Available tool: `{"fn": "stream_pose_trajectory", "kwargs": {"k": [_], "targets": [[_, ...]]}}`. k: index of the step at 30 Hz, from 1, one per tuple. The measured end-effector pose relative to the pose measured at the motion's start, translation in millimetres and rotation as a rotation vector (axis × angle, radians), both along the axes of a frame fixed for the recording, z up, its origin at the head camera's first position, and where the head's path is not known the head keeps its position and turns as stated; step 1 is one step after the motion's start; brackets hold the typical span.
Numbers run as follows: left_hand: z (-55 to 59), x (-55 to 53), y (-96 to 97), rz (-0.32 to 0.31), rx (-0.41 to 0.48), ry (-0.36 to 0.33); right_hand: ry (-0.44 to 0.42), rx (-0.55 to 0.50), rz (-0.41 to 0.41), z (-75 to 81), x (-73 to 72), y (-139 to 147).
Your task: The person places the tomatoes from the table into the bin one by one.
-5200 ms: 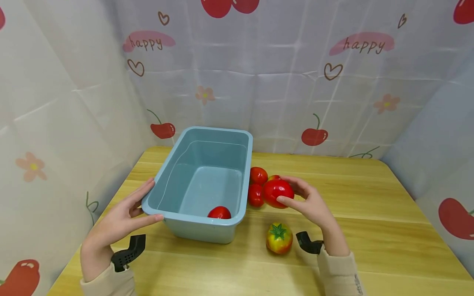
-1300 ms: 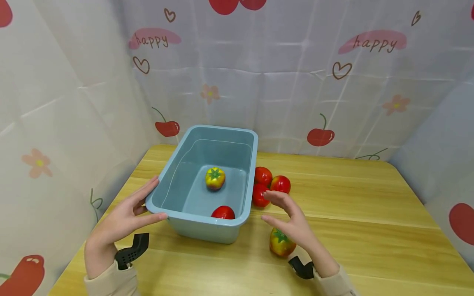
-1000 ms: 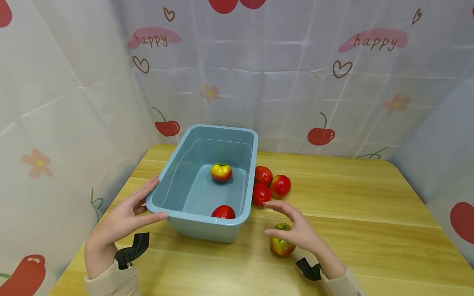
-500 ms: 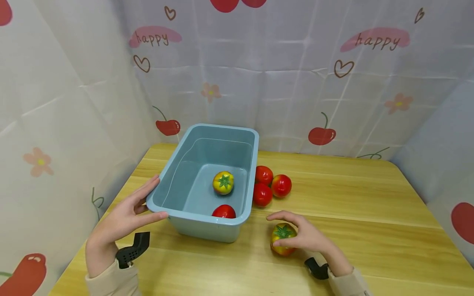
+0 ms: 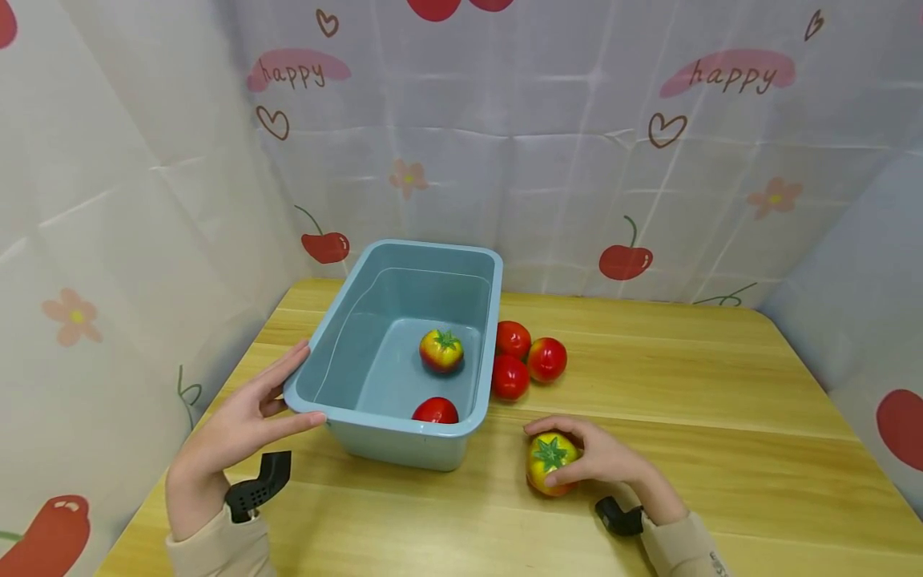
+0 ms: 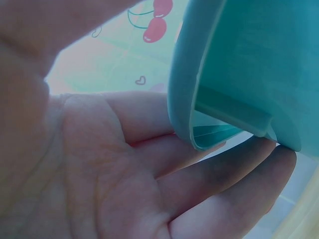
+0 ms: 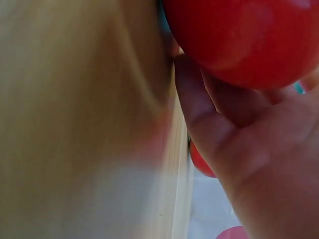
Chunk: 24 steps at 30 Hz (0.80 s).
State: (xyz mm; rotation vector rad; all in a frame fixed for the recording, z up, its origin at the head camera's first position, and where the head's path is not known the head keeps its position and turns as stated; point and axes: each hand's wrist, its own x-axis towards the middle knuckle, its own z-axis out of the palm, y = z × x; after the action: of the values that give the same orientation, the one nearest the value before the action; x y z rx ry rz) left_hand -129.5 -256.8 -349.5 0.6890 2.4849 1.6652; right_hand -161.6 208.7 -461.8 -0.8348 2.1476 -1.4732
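The right hand [image 5: 602, 461] curls its fingers around a yellow-red tomato [image 5: 550, 462] resting on the wooden table [image 5: 721, 433], at about 4 o'clock from the blue tub [image 5: 404, 421]. The left hand [image 5: 241, 421] holds the tub's near-left corner, thumb along the front rim and fingers on the side wall. Inside the tub lie a second yellow-red tomato [image 5: 441, 350] and a red one [image 5: 436, 410]. Three red tomatoes [image 5: 526, 361] cluster just beside the tub's right wall, at 11 o'clock from the held tomato. The backdrop curtain [image 5: 577, 160] reads "happy" twice.

wooden table [image 5: 721, 417]; white curtain walls [image 5: 505, 160] printed with cherries, hearts, flowers, "happy"; even light
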Motion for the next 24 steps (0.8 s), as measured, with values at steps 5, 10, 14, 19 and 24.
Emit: {"fn": "stream_pose_trajectory", "kwargs": {"k": [5, 10, 14, 19, 24], "targets": [[1.3, 0.3, 0.2, 0.004, -0.005, 0.01, -0.018, 0.022, 0.006, 1.5, -1.1, 2], [1.1, 0.6, 0.0, 0.002, -0.002, 0.007, -0.034, -0.005, -0.008, 5.9, -0.7, 1], [0.6, 0.7, -0.3, 0.0, 0.0, 0.005, 0.003, -0.038, -0.013, 12.3, -0.9, 0], [-0.2, 0.7, -0.5, -0.007, 0.002, 0.005, 0.051, -0.075, -0.025, 22.9, -2.1, -5], [0.0, 1.0, -0.9, -0.008, 0.005, -0.005, 0.097, -0.128, -0.021, 36.1, -1.4, -9]]}}
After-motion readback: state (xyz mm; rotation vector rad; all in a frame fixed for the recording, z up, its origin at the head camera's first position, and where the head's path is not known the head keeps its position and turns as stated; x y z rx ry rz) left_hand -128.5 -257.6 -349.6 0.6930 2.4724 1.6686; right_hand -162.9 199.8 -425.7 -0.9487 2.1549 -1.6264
